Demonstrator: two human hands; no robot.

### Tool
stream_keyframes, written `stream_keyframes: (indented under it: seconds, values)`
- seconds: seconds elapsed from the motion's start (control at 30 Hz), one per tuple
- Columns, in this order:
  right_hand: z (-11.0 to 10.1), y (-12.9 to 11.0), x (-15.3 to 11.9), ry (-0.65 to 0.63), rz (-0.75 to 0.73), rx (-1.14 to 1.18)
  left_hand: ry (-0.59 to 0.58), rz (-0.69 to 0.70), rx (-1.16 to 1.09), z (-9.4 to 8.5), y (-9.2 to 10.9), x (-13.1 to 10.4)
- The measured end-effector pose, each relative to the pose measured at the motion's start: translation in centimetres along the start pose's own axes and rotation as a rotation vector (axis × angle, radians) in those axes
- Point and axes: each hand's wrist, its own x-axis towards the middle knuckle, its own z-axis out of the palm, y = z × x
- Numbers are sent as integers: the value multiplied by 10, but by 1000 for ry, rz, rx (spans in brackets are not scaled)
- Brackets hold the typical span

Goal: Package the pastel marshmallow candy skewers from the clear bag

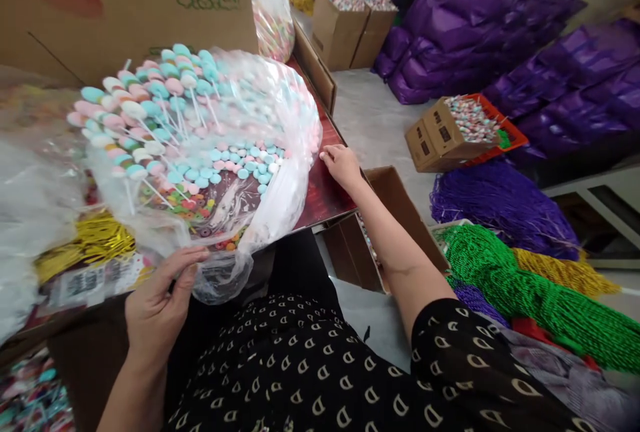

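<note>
Left hand (160, 292) has the near rim of a big, crinkly bag of thin clear plastic (300, 179) in a pinch, thumb and fingers almost together, right around the bag's 6 o'clock. The bag sits mouth-open on a dark red, shiny tabletop (327, 192), and it's pretty loaded: a pile of pink, white and pale blue lollipops on white sticks (173, 89) fills the 9-to-12 side, loose round pastel candies (250, 160) spread toward 3, and some small multicoloured ring-shaped bits (200, 209) show down near 6. Right hand (343, 164) is at the bag's 3 o'clock, just beside it, resting by the table edge with the fingers loosely curled; honestly can't tell if there's anything tucked in them. Clocking around from the bag, there's a large brown cardboard carton with green print (125, 12) right behind at 11, and shiny gold strips (105, 245) lie at 8. An open brown cardboard box (400, 219) sits below the table edge between 3 and 4, with a thick bundle of glittery green strands (525, 279) farther out that same way. Puffy purple plastic sacks (460, 32) are stacked at about 2, and another box of wrapped sweets (35, 385) peeks in between 7 and 8.
</note>
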Motion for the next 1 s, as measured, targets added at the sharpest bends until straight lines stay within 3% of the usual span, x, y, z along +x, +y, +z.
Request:
stream_keyframes:
  seconds: [0.1,0.3,0.47,0.6,0.73,0.83,1.0]
  values:
    - [6,1,4,-11,-2,-69,90,-73,24,-10,-4,-11]
    - [-2,-7,-13,143,-7,227,80,-146,-37,-6,-9,-18]
    - [2,-55,-30,144,-108,487,5,-53,-144,11,-6,-14]
    - [15,-97,-34,127,-213,514,14,-8,-138,11,-11,-15]
    - [22,-124,-50,169,-297,542,118,-85,-6,-12,-34,-19]
    - [26,-141,-71,104,-379,591,210,-190,188,-37,-60,-20]
    - [37,-168,-100,-37,-460,662,179,-346,643,-66,-98,-17]
